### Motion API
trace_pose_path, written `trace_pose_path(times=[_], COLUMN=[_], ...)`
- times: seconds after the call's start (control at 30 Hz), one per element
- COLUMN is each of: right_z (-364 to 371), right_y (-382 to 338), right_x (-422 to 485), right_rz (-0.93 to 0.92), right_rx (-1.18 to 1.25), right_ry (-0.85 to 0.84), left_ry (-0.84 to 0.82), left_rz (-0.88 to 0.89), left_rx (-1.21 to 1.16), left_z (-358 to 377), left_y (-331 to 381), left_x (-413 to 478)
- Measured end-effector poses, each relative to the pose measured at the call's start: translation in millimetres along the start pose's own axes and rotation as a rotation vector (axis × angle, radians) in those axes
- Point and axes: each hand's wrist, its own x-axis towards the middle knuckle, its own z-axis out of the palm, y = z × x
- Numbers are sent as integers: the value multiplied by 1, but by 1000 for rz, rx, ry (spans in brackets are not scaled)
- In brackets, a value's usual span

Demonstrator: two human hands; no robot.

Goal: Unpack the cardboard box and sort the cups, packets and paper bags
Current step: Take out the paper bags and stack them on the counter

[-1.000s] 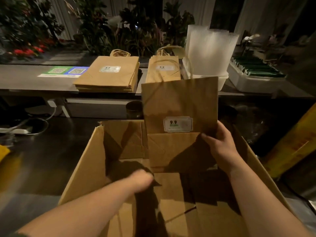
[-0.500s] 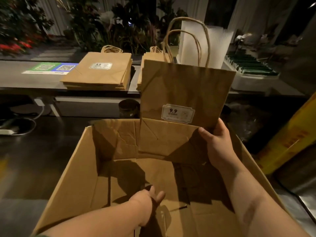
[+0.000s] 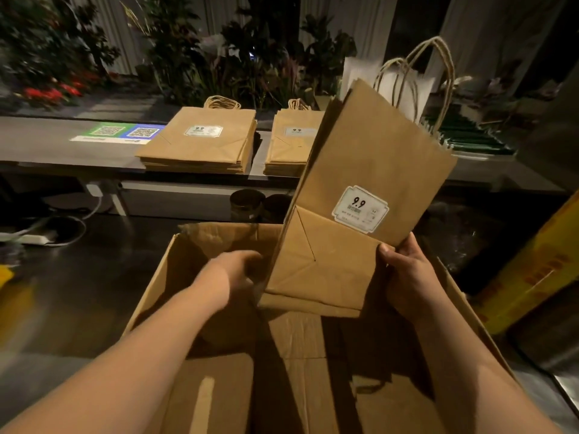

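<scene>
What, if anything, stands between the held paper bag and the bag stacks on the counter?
Nothing visible blocks it. The right hand holds the paper bag mostly above the cardboard box. Only the box's far wall lies low along the way to the nearest stack of paper bags on the counter.

Left hand (image 3: 238, 270): motion-blurred; fingertips hidden behind held paper bag (image 3: 360, 170); grip indeterminate.
Right hand (image 3: 410, 274): fingers hidden behind the same bag, only the thumb showing on its front.
Bag label (image 3: 360, 209): small print under "9.9" illegible.
Second bag stack (image 3: 288, 145) on desk (image 3: 47, 145): right part covered.
Cardboard box (image 3: 156, 296): near wall cut off by bottom edge.
Yellow object (image 3: 539, 277): cut off by right edge, unidentified.
</scene>
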Motion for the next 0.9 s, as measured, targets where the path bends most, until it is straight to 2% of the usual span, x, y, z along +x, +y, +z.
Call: trace_pose_path(times=[0.07,0.17,0.23,0.3,0.37,0.47,0.53,0.63,0.73,0.9], right_z=[1,3,9,11,13,20,29,46,74,142], right_y=[2,13,21,30,38,51,56,57,52,33], right_x=[-3,-5,-7,-8,-10,-14,-15,-11,-7,-9], right_rz=[22,87,154,204,228,278,266,229,195,-37], right_rx=[-14,-47,-108,-217,-317,-356,-395,-439,-419,-305], right_ry=[-57,-72,-8,55,49,37,52,31,32,-16], left_ry=[44,63,53,110,132,58,32,154,204,379], left_rz=[-38,31,156,237,273,249,258,266,302,470], left_rx=[-325,-695,-791,-844,-942,-1102,-1069,-811,-776,-718], left_z=[-13,-10,-2,6,11,14,14,3,-23,-85], left_y=[-9,-14,-11,-8,-10,-16,-18,-22,-30,-42], left_x=[-4,-16,-26,-28,-28,-26,-27,-26,-32,-54])
